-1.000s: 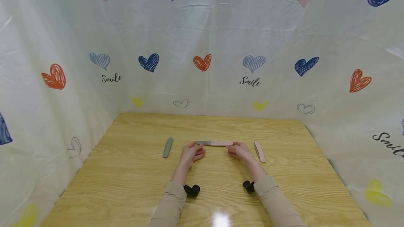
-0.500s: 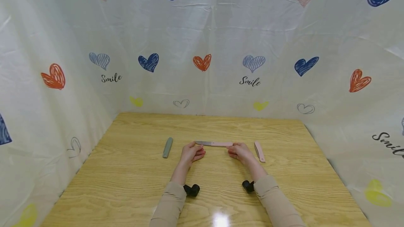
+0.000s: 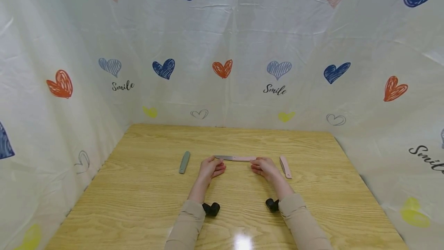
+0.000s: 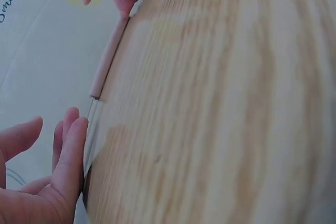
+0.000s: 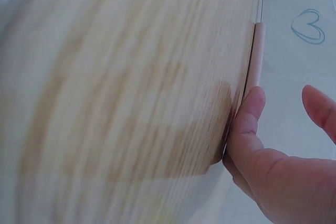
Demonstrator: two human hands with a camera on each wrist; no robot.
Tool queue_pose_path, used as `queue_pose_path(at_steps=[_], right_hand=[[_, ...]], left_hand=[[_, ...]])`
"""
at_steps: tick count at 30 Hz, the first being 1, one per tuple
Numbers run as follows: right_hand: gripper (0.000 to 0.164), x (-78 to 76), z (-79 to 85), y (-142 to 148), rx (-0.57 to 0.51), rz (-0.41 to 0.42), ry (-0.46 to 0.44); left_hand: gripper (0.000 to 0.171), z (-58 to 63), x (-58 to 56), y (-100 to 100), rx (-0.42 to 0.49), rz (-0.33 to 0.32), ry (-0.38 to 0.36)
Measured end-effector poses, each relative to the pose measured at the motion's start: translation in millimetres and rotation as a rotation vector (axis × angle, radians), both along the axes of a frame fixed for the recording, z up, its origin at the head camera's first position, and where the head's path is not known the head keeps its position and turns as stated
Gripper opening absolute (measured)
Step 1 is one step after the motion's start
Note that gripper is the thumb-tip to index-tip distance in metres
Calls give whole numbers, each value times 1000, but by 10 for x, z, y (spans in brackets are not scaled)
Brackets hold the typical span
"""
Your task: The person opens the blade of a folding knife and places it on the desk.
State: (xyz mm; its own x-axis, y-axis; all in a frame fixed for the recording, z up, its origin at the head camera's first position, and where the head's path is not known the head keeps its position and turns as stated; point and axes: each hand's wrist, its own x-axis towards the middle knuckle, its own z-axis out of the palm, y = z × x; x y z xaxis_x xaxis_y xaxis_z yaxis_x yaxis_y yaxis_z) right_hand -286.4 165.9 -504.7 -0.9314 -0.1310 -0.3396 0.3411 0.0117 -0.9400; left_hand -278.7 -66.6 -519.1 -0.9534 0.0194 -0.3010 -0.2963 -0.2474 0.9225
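Observation:
A knife with a pink handle (image 3: 244, 159) and a bare metal blade (image 3: 224, 157) lies crosswise on the wooden table, blade toward the left. Beside the blade's tip rests my left hand (image 3: 210, 168), its fingers (image 4: 72, 145) fairly straight along the blade and its thumb (image 4: 22, 139) held apart. At the handle's end is my right hand (image 3: 264, 168). One of its fingertips (image 5: 255, 100) touches or nearly touches the handle, while another digit stands away from it. Neither hand closes round the knife.
A green folded knife (image 3: 184, 162) lies left of my left hand. Right of my right hand lies a pink folded knife (image 3: 285, 167). Both are on the wooden table (image 3: 156, 203). Behind it hangs a white curtain (image 3: 194, 41) printed with hearts.
The pink-handled knife and both hands stay almost in place. Against the earlier frames, my right hand has shifted very slightly at the handle's end.

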Motion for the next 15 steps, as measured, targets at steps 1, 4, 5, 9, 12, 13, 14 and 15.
queue_pose_path(at_steps=[1, 4, 5, 9, 12, 13, 14, 15], right_hand=[[64, 0, 3, -5, -2, -7, 1], [66, 18, 19, -30, 16, -26, 13], [66, 31, 27, -45, 36, -36, 20], [67, 89, 62, -149, 104, -71, 64], [65, 150, 121, -276, 107, -68, 105], [64, 176, 149, -324, 95, -61, 117], [64, 207, 182, -375, 81, -54, 129], [64, 238, 217, -428, 72, -46, 135]], left_hand=[[69, 7, 0, 0, 3, 3, -3], [71, 35, 11, -5, 5, 13, -2], [72, 50, 22, -9, 3, 17, -1], [70, 116, 95, -50, -22, 35, 4], [66, 172, 143, -106, -39, 50, 14], [64, 198, 159, -127, -39, 54, 20], [63, 226, 173, -148, -35, 57, 26], [62, 257, 187, -169, -31, 61, 35]])
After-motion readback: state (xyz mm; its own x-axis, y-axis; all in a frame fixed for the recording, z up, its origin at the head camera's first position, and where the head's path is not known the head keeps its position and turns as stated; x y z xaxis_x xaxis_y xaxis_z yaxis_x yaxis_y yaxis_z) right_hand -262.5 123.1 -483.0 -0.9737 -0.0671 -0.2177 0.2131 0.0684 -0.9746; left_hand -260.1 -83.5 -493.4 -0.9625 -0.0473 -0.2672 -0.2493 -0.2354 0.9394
